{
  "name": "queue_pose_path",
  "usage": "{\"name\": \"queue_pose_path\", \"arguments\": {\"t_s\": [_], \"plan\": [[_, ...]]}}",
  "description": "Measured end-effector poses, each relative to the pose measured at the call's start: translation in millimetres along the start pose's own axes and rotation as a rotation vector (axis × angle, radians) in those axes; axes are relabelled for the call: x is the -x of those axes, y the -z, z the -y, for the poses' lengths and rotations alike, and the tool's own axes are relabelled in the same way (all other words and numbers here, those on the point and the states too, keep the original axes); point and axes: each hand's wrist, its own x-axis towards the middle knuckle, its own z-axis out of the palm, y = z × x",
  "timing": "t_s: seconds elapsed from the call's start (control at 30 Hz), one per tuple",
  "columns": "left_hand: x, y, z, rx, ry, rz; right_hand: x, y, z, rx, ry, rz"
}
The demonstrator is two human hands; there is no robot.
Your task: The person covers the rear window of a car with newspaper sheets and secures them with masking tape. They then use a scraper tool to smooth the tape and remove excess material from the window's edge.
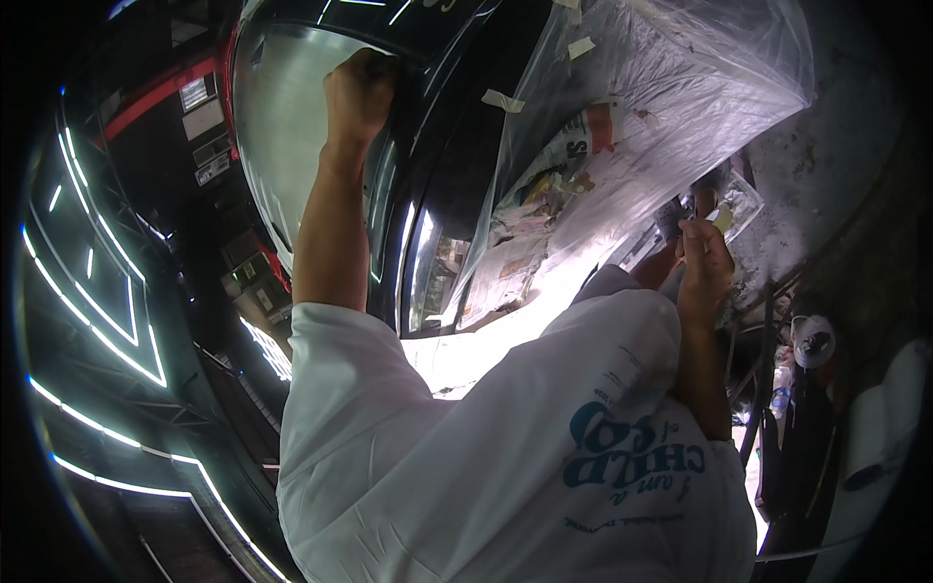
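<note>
My left hand (363,87) is curled into a fist against the dark, glossy car body (428,126), at the edge of a dull grey-green panel (292,117). Its fingers are in shadow, so anything inside them is hidden. My right hand (707,255) is closed, its fingers pinching a small pale yellow piece (721,218) whose kind I cannot make out. It is just below the lower edge of a clear plastic sheet (700,87). Newspaper (505,272) lies under that sheet against the car, and strips of masking tape (502,101) stick to its edge.
Bright light tubes (117,243) run along the left side. A red frame (160,97) stands beyond the car. At lower right are a white round item (812,340) and dark bars (768,389). Stained grey floor (836,165) spreads at right.
</note>
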Motion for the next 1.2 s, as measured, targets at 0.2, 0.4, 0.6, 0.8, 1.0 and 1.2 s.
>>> {"name": "queue_pose_path", "arguments": {"t_s": [0.2,0.4,0.6,0.8,1.0,1.2], "plan": [[6.0,0.0,-7.2,-0.014,0.105,-0.014,-1.3,-6.7,17.1,-0.158,-0.116,0.03],[-4.3,-4.8,-14.2,0.027,0.168,-0.044,-2.0,-11.5,21.1,-0.253,-0.187,0.071],[-3.1,-7.3,-15.0,0.009,0.205,-0.049,-0.4,-4.0,7.7,-0.089,-0.014,0.064],[1.1,-4.8,-4.9,-0.043,0.175,-0.013,-3.7,-3.4,16.4,-0.125,-0.056,0.031],[-2.5,4.2,-8.8,-0.023,0.121,0.027,-1.5,-11.9,17.4,-0.212,-0.147,0.053],[17.7,14.3,16.9,0.05,0.138,0.021,5.7,-4.8,11.0,-0.109,-0.089,0.011]]}}
